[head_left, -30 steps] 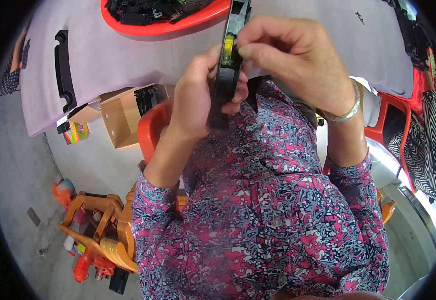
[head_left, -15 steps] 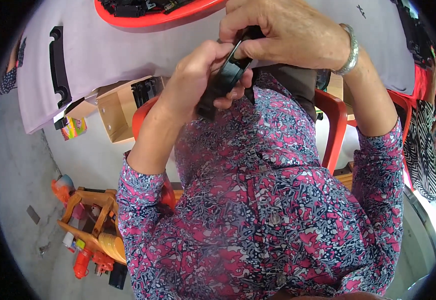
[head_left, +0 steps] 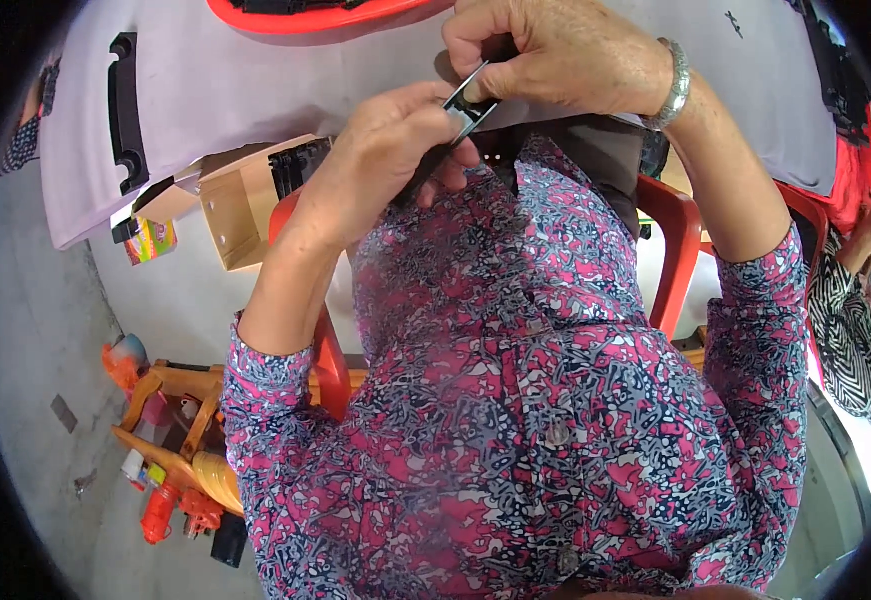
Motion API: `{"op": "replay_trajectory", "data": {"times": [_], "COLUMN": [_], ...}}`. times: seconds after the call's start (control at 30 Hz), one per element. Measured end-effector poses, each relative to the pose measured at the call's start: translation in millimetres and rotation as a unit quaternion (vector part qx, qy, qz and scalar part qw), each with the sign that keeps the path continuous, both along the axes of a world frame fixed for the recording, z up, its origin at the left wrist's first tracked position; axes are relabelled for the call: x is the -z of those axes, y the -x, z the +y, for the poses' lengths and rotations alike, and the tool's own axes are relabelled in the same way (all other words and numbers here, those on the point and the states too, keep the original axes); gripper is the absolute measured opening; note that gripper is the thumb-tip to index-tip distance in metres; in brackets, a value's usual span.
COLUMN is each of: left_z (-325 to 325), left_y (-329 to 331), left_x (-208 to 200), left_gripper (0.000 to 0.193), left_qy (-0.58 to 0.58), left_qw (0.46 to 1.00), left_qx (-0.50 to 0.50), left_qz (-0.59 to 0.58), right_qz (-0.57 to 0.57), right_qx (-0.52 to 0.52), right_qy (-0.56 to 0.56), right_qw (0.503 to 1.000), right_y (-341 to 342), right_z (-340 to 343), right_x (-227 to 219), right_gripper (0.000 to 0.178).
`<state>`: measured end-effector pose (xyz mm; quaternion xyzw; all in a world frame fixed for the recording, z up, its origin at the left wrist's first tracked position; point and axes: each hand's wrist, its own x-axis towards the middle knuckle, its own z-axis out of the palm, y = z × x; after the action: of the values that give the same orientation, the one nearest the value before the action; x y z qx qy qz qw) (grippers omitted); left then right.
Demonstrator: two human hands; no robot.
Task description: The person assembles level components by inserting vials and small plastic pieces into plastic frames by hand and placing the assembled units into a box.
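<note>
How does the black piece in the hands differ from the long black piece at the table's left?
The held piece is up in the left hand and right hand; the table piece lies on the table.
The held piece is partly covered by fingers; the table piece shows whole, with curved notches near its ends.
Both are black and elongated.

A stained grey wall (head_left: 31, 330) stood left of the pale floor (head_left: 181, 315), near varnished orange-brown wooden furniture (head_left: 184, 382); bright white light (head_left: 864, 450) showed rightward.
</note>
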<state>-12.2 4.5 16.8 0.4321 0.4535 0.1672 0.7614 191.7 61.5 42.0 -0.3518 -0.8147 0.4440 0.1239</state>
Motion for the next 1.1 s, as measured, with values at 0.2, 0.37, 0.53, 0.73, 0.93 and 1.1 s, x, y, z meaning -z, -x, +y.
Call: {"op": "replay_trajectory", "data": {"times": [0.2, 0.37, 0.53, 0.73, 0.93, 1.1], "left_z": [-6, -8, -7, -4, -4, -2], "left_y": [3, -5, -7, -7, -5, -1], "left_x": [14, 7, 2, 1, 7, 5], "left_gripper": [0.031, 0.030, 0.034, 0.038, 0.038, 0.036], "left_qy": [-0.215, -0.323, -0.282, -0.201, -0.208, -0.174], "left_qw": [0.962, 0.926, 0.932, 0.957, 0.960, 0.966], "left_qx": [0.036, 0.015, 0.014, 0.000, -0.014, 0.041], "left_qz": [0.163, 0.194, 0.229, 0.208, 0.185, 0.184], "right_qz": [0.017, 0.029, 0.035, 0.008, 0.036, 0.061], "right_qx": [-0.022, -0.008, -0.018, -0.013, -0.009, -0.010], "right_qy": [0.003, 0.017, 0.027, 0.004, -0.006, -0.026], "right_qw": [1.000, 0.999, 0.999, 1.000, 0.999, 0.998], "right_y": [1, -1, 0, 0, -1, -4], "right_z": [4, 3, 5, 5, 5, 3], "right_x": [10, 9, 7, 15, 19, 21], "right_gripper": [0.006, 0.005, 0.005, 0.006, 0.008, 0.009]}}
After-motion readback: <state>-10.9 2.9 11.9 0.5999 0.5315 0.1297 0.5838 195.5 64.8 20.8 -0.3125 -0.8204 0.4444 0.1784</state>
